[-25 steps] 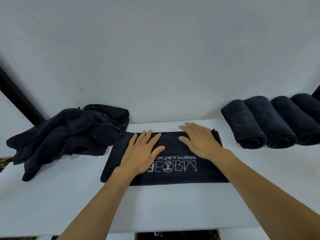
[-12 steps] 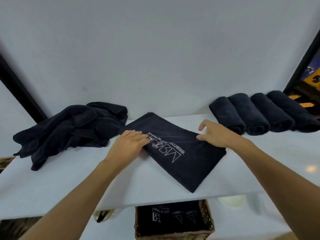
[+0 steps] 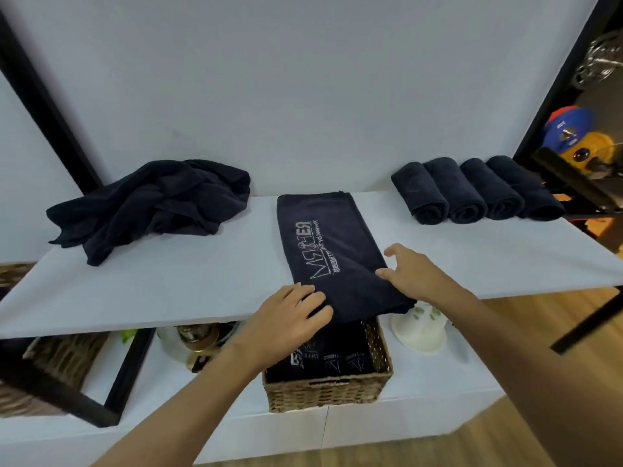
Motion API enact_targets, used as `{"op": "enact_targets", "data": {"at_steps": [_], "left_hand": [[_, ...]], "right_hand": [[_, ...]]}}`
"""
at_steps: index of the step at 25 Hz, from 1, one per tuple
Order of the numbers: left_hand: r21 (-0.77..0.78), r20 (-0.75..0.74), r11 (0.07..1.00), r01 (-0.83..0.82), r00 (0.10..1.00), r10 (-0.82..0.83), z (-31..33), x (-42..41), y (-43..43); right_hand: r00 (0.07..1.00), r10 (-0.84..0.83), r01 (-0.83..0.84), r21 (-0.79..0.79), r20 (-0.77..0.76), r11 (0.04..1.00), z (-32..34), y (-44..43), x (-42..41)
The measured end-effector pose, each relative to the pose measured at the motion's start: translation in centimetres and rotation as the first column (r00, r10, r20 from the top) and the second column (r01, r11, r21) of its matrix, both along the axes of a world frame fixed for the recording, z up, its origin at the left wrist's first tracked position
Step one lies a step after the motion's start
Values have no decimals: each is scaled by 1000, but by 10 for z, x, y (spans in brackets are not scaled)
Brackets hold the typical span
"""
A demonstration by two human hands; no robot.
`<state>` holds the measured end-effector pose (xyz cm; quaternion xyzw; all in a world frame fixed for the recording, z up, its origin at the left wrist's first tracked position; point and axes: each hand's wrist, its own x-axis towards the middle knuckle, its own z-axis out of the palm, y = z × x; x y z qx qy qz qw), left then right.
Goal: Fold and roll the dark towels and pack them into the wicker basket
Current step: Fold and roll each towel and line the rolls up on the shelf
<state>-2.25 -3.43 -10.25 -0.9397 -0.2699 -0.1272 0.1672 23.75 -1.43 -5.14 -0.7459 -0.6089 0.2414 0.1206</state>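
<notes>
A folded dark towel (image 3: 323, 237) with white lettering lies lengthwise on the white table (image 3: 168, 281), its near end hanging slightly over the front edge. My left hand (image 3: 286, 321) rests on the towel's near left corner, fingers laid over it and thumb hidden. My right hand (image 3: 414, 278) touches the towel's right edge near the front, thumb lifted. A heap of loose dark towels (image 3: 151, 203) sits at the back left. Several rolled dark towels (image 3: 472, 193) lie side by side at the back right. Below the table, the wicker basket (image 3: 327, 389) holds dark towels standing on end.
On the lower white shelf, a white bowl-like object (image 3: 419, 335) stands right of the basket and a glass and brass object (image 3: 192, 338) left of it. A black frame (image 3: 111, 382) and another wicker piece (image 3: 64, 358) are at the lower left. Coloured weight plates (image 3: 569, 129) show at the far right.
The folded towel has been turned from lying crosswise to lying lengthwise, its end now at the front edge. Both hands moved toward me to its near end. The view has tipped down and shows the basket.
</notes>
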Motion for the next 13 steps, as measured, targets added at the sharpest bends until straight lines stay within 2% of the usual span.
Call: {"op": "enact_targets", "data": {"at_steps": [2,3,5,6,7,8,9,10,11,13], "left_hand": [[-69,125,998,-9,992,18,9,-1,-3],[-143,192,989,-29,980,56,15,-1,-9],[-318,321,944,-86,927,192,20,-3,-19],[-400,347,910,-106,902,258,22,-4,-24],[-447,366,887,-117,881,300,24,-3,-29],[-471,387,874,-119,863,326,26,-2,-31],[-485,404,866,-122,847,345,28,-1,-31],[-501,418,856,-126,831,367,32,1,-29],[-529,433,839,-127,810,396,36,2,-26],[-610,440,783,-124,769,464,43,0,-19]], "right_hand": [[995,-29,17,122,99,992,0,-11,-1],[991,-19,-16,250,135,968,0,-20,-1],[972,164,-228,510,169,830,-3,-42,-4],[926,295,-377,543,235,750,-5,-57,-11],[859,370,-508,511,352,694,-12,-71,-20],[801,370,-581,457,472,674,-23,-80,-27],[777,327,-586,430,538,686,-34,-84,-31],[795,268,-548,454,544,703,-41,-83,-32],[833,226,-493,493,505,717,-42,-80,-32],[921,218,-370,554,322,746,-31,-73,-25]]}}
